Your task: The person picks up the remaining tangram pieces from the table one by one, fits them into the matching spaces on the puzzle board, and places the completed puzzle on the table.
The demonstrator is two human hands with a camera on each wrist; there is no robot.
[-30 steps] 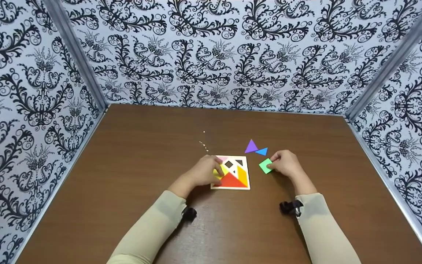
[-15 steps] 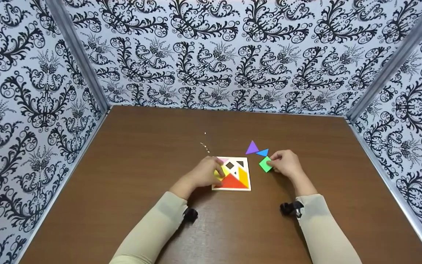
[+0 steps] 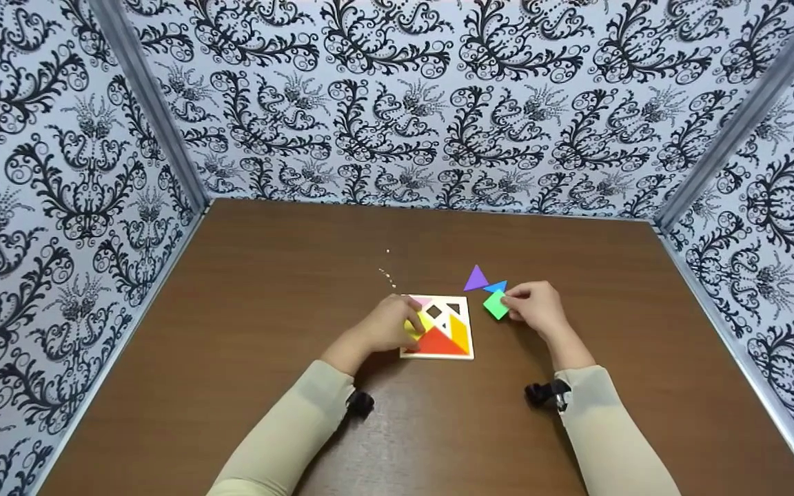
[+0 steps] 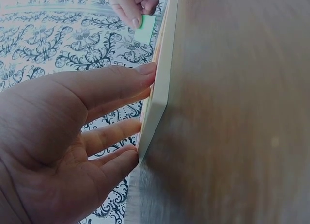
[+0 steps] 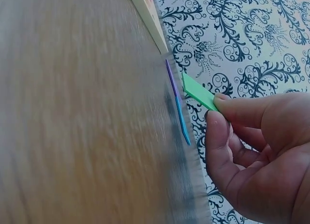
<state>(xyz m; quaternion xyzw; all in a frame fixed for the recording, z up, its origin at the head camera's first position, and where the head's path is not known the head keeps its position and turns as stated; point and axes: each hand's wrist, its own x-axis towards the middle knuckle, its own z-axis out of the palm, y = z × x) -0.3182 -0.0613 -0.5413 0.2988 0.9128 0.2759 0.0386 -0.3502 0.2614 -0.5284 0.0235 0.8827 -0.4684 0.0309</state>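
In the head view my right hand pinches a green square tangram piece between thumb and fingers. The right wrist view shows this green piece tilted and raised off the table. My left hand rests its fingertips on the left side of the white tangram board; the left wrist view has the thumb and fingers reaching onto its face. Red, orange, yellow and pink pieces sit in the board, the yellow and pink partly hidden by the left hand. Several dark cut-outs show toward its upper right.
Beyond the board's right corner lie a purple triangle and a blue triangle, the blue partly covered by the green piece. White specks, perhaps glare, mark the brown table. Patterned walls enclose the back and sides.
My right hand has carried the green square slightly left and away from me, over part of the blue triangle. The left hand has stayed on the board.
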